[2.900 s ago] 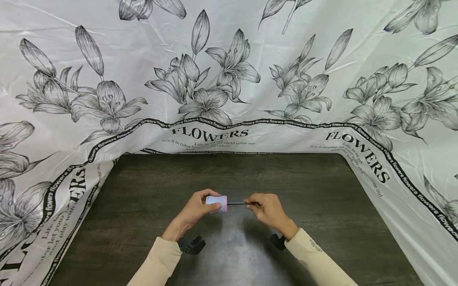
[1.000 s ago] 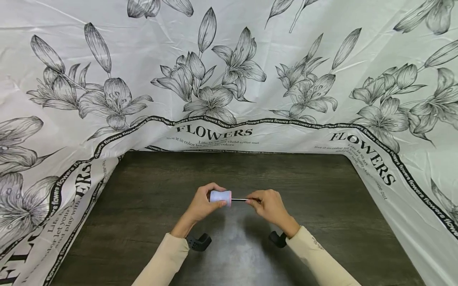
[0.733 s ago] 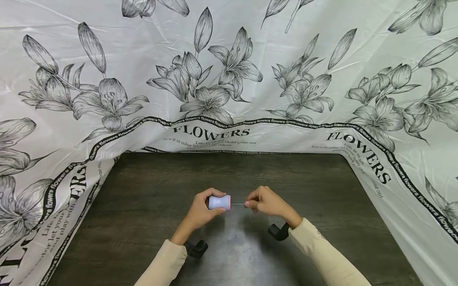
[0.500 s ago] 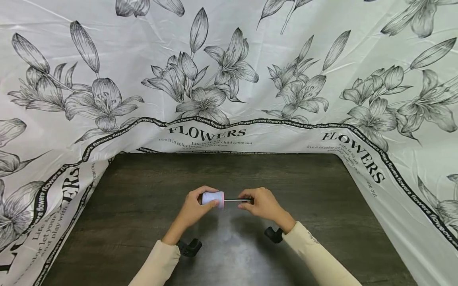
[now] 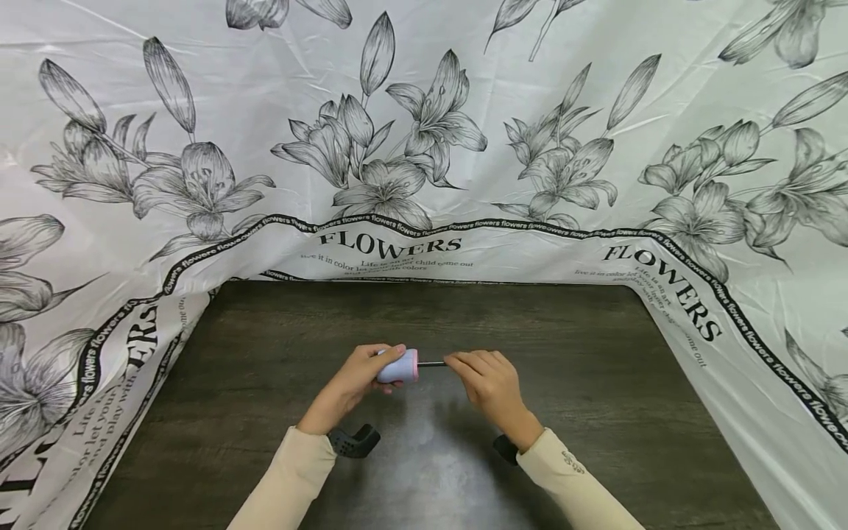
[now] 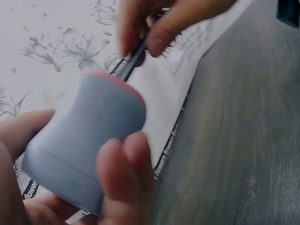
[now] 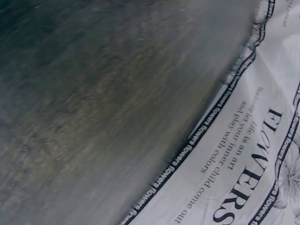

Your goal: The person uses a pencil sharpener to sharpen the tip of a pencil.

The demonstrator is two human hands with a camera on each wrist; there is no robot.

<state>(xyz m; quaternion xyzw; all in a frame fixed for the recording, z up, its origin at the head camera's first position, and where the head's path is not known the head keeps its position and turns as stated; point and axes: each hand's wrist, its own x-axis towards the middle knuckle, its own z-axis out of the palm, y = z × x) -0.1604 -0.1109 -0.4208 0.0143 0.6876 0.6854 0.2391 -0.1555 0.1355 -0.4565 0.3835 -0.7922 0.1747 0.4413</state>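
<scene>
A lavender pencil sharpener point(image 5: 400, 366) with a pink rim is held by my left hand point(image 5: 351, 379) above the table, thumb along its top side. From its pink end runs a thin dark pencil point(image 5: 432, 364), its tip hidden inside. My right hand point(image 5: 492, 379) pinches the pencil, back of the hand upward, and covers the far end. The left wrist view shows the sharpener point(image 6: 89, 136) close up, tilted, with left fingers point(image 6: 117, 173) around it. There, right fingertips point(image 6: 159, 40) pinch the pencil point(image 6: 133, 61) near the rim. No hand shows in the right wrist view.
A dark wood-grain table point(image 5: 278, 316) lies under both hands. White cloth point(image 5: 517, 258) with printed flowers and lettering hangs behind it and along both sides. Black wrist mounts point(image 5: 354, 442) sit below the wrists.
My left hand has rolled, bringing its thumb from the sharpener's lower side to its top. The right hand has turned its knuckles upward around the pencil. Both stay over the same table area.
</scene>
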